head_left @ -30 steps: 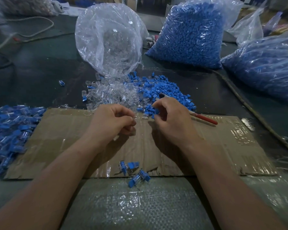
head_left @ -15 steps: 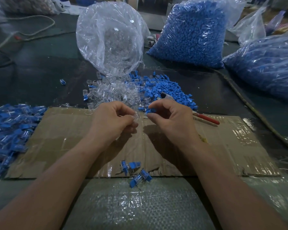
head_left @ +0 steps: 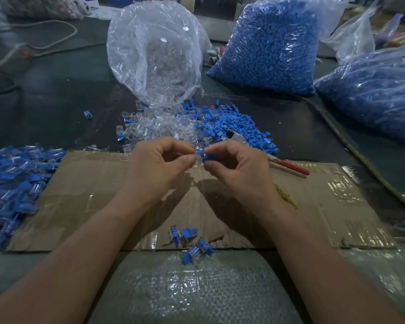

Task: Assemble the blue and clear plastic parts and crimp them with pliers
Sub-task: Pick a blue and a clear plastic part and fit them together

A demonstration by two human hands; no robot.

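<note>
- The left hand (head_left: pixel 159 162) is curled, thumb and forefinger pinched on a small clear part (head_left: pixel 197 157) at its fingertips. How the part sits in the grip is too small to tell.
- The right hand (head_left: pixel 239 169) is curled the same way and pinches a blue part (head_left: pixel 208 157). Its tips almost meet the left hand's, and the blue part touches the clear one.
- Well to the left of the left hand lies a heap of joined blue-and-clear pieces (head_left: pixel 12 181).
- Under both hands lies a taped cardboard sheet (head_left: pixel 91 195).
- Just beyond the left hand are loose clear parts (head_left: pixel 159 127), spilling from a clear bag (head_left: pixel 154 50) behind them.
- Below the hands, at the cardboard's near edge, lie a few joined pieces (head_left: pixel 187 239).
- Just beyond the right hand are loose blue parts (head_left: pixel 234 122).
- The pliers (head_left: pixel 290 167) lie right of the right hand, red handles on the cardboard and head in the blue parts.
- Farther beyond and to the right stand bags of blue parts (head_left: pixel 269 45).
</note>
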